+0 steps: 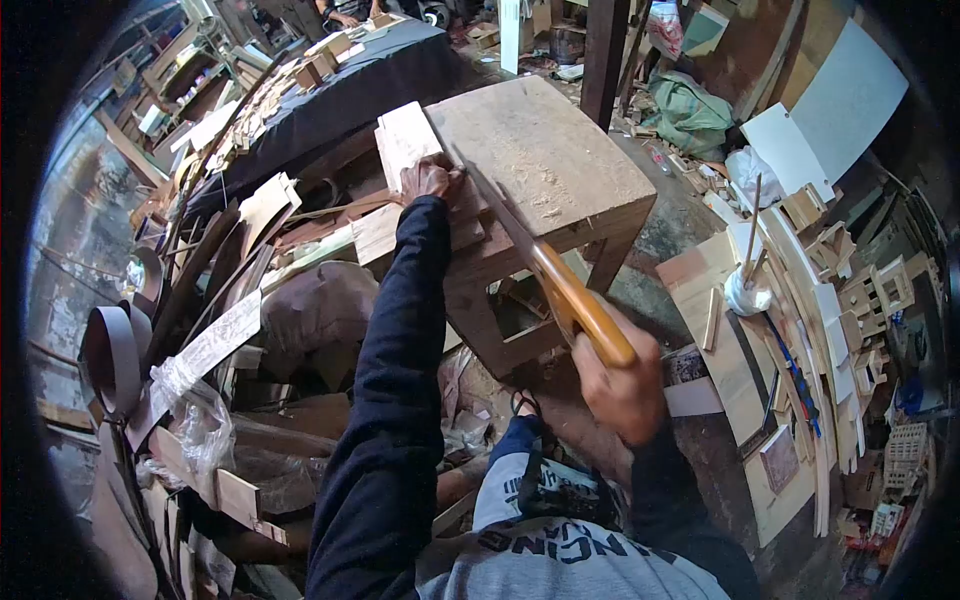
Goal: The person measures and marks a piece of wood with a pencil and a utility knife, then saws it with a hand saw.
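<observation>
My right hand [620,380] is wrapped round the orange wooden handle of a saw [570,300]. The saw's blade runs up and left over a wooden workbench [540,150] and reaches close to my left hand. Pressed down on a pale wooden board [405,140] at the bench's left edge is my left hand [432,180], its fingers bent. Whether its fingertips grip the board's edge is hidden. Sawdust [548,190] lies scattered on the bench top, right of the blade.
A dark-covered table [350,85] with small wood pieces stands behind on the left. Scrap boards and plastic [205,430] crowd the left side. At right lie long wood strips [800,400], a green sack [690,110] and white panels [850,100]. A co-worker's hands show at the top.
</observation>
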Demonstrator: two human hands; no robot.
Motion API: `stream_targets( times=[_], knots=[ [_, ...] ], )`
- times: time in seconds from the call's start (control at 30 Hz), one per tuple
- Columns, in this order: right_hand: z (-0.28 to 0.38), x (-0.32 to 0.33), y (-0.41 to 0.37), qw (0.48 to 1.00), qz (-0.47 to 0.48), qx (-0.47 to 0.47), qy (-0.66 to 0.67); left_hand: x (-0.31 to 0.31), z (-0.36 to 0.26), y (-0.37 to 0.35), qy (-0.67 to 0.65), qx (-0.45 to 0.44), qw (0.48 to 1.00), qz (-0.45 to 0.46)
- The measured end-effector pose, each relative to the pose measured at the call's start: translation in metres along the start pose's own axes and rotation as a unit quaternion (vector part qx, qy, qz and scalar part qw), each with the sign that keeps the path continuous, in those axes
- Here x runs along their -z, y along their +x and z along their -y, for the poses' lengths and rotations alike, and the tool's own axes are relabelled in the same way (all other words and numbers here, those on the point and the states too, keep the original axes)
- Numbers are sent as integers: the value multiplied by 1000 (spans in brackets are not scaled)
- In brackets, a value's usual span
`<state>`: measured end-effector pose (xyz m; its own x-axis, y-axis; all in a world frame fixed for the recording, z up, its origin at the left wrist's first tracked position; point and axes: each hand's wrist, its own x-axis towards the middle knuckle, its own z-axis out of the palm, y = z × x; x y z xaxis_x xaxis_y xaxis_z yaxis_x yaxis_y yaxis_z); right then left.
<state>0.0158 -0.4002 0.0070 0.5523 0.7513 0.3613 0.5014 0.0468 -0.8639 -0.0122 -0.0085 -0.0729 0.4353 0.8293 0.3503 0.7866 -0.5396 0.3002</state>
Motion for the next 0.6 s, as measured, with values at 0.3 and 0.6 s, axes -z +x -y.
stream_targets(
  times=[0.3, 0.6],
  knots=[
    [-20, -36, 43, 999, -17, 33, -17, -4, 1, 2, 16, 13, 1000, 7],
    [10, 11, -26, 999, -18, -39, 6, 34, -23, -15, 2, 55, 996, 63]
  ],
)
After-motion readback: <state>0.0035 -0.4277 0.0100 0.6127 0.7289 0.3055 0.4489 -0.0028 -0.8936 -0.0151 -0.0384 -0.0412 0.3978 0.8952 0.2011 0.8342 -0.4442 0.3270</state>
